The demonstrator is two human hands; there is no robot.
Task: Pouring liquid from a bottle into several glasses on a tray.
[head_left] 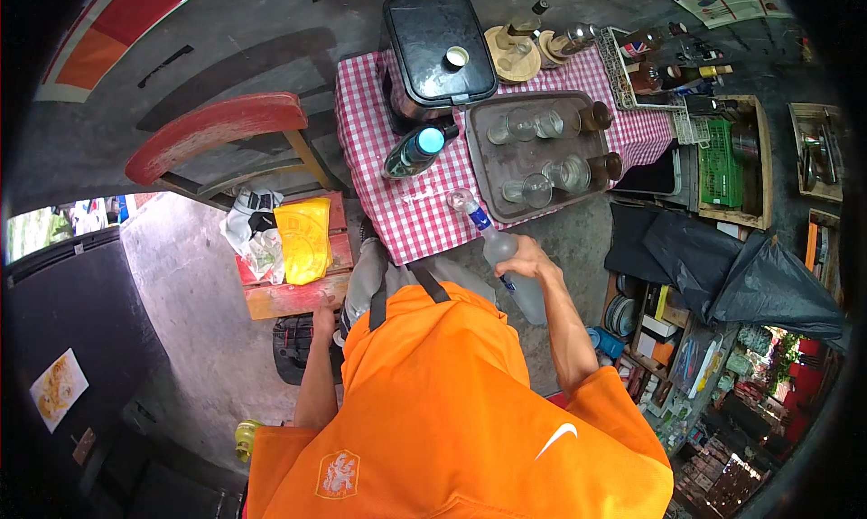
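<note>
My right hand [531, 260] is wrapped round a frosted bottle [526, 304] with a blue band on its neck. The bottle is tilted, its neck pointing up and left over the edge of the checkered tablecloth [411, 221]. At the neck's end shows a clear glass piece [460, 199]; I cannot tell whether it belongs to the bottle or is a separate glass. My left hand [325, 317] is low beside the front edge of the red wooden chair [280, 300], its fingers too small and hidden to read. A yellow bag [303, 239] and a white-and-black bundle [253, 230] lie on the seat.
On the table, a brown tray [483, 171] carries several glasses. Beside it stand a dark bottle with a blue cap [415, 151] and a black-lidded bin [433, 45]. A wire rack [623, 76] with bottles, a green crate [718, 162] and black plastic [768, 284] are at right.
</note>
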